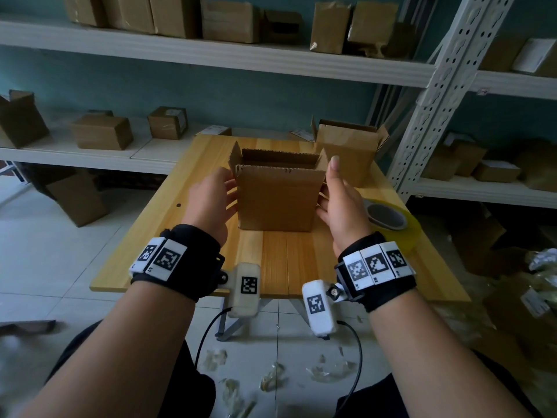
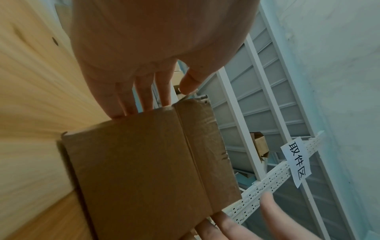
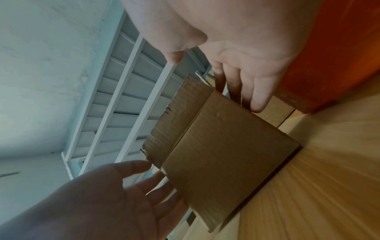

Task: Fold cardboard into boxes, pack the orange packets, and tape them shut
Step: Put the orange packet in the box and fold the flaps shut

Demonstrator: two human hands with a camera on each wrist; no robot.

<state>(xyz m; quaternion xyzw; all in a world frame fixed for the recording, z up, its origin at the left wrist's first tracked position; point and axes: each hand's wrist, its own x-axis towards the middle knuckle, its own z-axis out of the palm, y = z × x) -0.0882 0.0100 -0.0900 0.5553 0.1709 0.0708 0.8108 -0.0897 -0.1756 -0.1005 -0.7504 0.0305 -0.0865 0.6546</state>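
A brown cardboard box (image 1: 275, 197) stands upright in the middle of the wooden table (image 1: 280, 267), its top flaps raised. My left hand (image 1: 211, 200) lies along the box's left side with straight fingers (image 2: 144, 99) touching the wall. On the other side my right hand (image 1: 337, 200) holds straight fingers (image 3: 257, 97) against the right wall, thumb up. Both wrist views show the same box (image 2: 144, 170) (image 3: 222, 146) between the two hands. No orange packets show on the table.
A second open cardboard box (image 1: 349, 143) stands at the table's back right. A roll of yellowish tape (image 1: 391, 221) lies right of my right hand. White shelves (image 1: 211, 55) with several boxes run behind. Plastic scraps litter the floor (image 1: 271, 378).
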